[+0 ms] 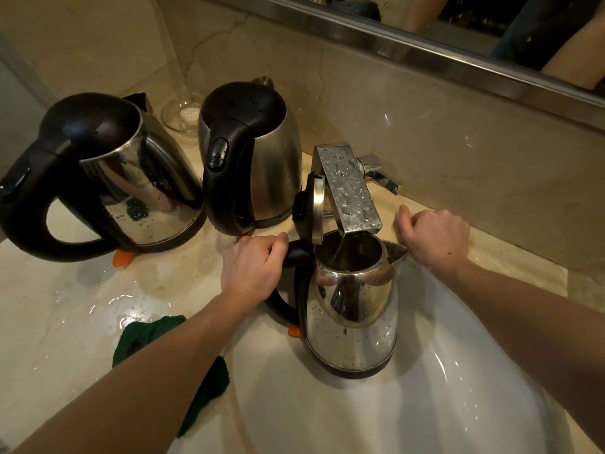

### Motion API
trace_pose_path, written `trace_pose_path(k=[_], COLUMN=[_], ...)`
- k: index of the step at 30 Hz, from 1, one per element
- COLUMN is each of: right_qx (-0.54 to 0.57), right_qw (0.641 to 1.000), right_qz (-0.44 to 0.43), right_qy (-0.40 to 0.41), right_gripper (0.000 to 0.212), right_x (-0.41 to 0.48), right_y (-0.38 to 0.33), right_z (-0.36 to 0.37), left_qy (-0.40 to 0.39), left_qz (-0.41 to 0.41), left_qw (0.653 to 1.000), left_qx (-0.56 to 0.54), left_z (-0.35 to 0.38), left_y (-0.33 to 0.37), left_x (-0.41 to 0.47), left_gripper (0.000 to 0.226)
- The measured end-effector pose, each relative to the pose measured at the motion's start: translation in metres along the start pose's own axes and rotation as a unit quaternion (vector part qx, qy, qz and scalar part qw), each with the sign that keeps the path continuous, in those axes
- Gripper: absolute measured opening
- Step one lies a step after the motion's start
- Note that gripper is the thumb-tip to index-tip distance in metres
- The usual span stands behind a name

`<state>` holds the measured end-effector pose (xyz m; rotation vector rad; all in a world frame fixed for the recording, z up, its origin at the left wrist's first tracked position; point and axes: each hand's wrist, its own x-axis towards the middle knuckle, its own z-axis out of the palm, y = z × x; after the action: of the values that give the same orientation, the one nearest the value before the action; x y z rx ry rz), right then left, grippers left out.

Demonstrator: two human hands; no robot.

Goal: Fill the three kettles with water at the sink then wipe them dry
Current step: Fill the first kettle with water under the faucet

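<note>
Left hand (pixel 252 267) grips the black handle of the open-lidded steel kettle (pixel 352 309) under the chrome tap (pixel 350 188); right hand (pixel 435 237), an empty fist, rests just right.

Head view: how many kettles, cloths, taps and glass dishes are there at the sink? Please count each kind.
Kettles: 3
Cloth: 1
Tap: 1
Glass dish: 1
Total: 6

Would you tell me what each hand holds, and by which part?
The left hand grips the open kettle by its black handle; the right hand holds nothing.
</note>
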<state>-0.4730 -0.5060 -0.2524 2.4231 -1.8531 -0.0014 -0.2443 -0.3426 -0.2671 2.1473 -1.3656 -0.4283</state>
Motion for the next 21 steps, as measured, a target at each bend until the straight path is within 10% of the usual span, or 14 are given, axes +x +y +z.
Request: trace_pose_path(k=[21], right_qx=[0.001], right_qw=[1.0], right_qz=[-0.004], right_qy=[0.004], right_gripper=[0.071], right_x=[0.0012], right_y=[0.001], right_z=[0.0028], left_qy=[0.002], left_qz=[-0.001], left_qw=[1.0], left_qx=[0.013], left_z=[0.0015], left_y=[-0.0004], left_x=[0.0004], left_gripper=[0.049])
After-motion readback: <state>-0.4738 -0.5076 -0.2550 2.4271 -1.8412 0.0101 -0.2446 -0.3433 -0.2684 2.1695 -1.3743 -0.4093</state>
